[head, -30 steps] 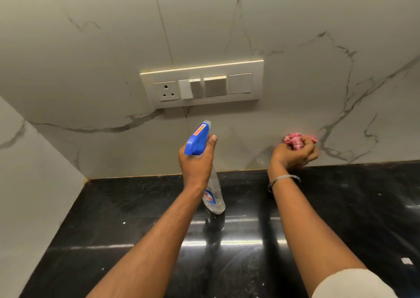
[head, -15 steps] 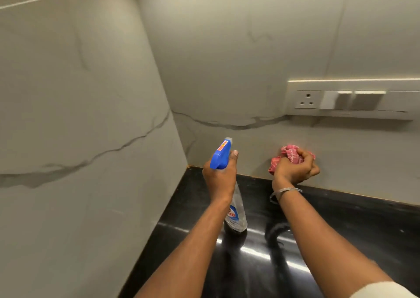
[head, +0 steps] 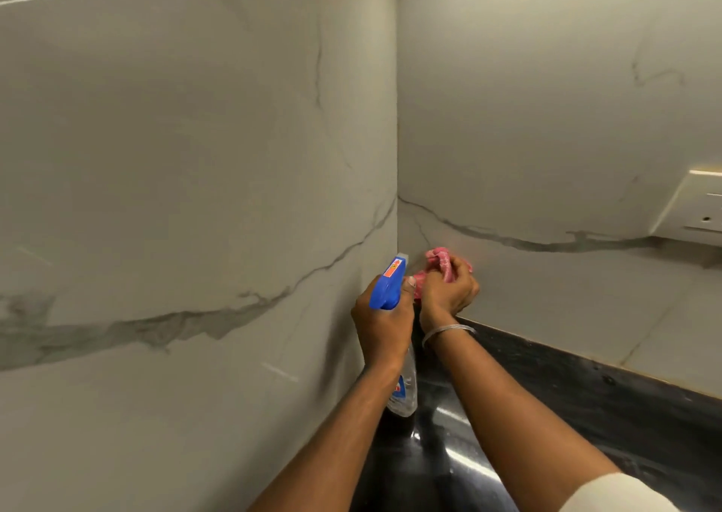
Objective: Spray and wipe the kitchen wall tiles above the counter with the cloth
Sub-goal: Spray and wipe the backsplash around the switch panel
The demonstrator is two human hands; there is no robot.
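My left hand [head: 385,326] grips the neck of a clear spray bottle [head: 406,388] with a blue trigger head [head: 388,283], its nozzle aimed toward the corner where the two walls meet. My right hand [head: 449,291] holds a bunched pink cloth [head: 439,263] against the back wall tile [head: 547,121], low down beside the corner. The side wall tile [head: 176,160] fills the left of the view, grey-white with dark veins. Part of the cloth is hidden behind the spray head and my fingers.
A glossy black counter [head: 586,406] runs along the foot of the back wall. A white switch and socket plate [head: 699,207] sticks out of the back wall at the right edge. A metal bangle [head: 445,332] sits on my right wrist.
My view has swung left into the corner. My right hand has carried the cloth left along the back wall to the corner. The bottle moved left with my left hand, ending close beside the cloth.
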